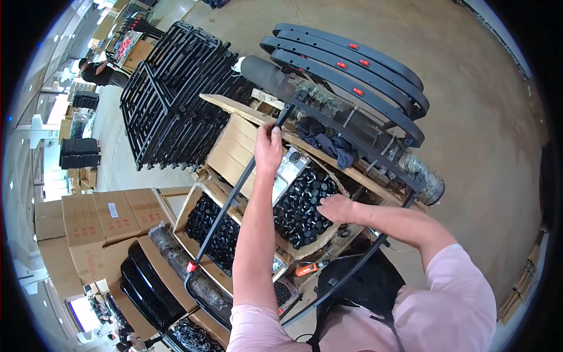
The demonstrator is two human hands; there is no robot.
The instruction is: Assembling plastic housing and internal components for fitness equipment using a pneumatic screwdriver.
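Note:
A long black curved frame (226,205) with small red reflectors lies across open cardboard boxes. My left hand (268,149) is closed around its upper rail, near the top bend. My right hand (335,207) rests, fingers down, in a box of small black round caps (302,208), touching them. Whether it holds any cap is hidden. A second box of black caps (212,226) sits to the left, under the frame's rail.
Three similar black curved frames (352,70) are stacked behind on a wooden pallet (234,105). Black metal racks (170,100) stand at the far left. Closed cardboard cartons (94,226) are at the left. An orange-handled tool (306,269) lies below the boxes. Another person (97,71) works far off.

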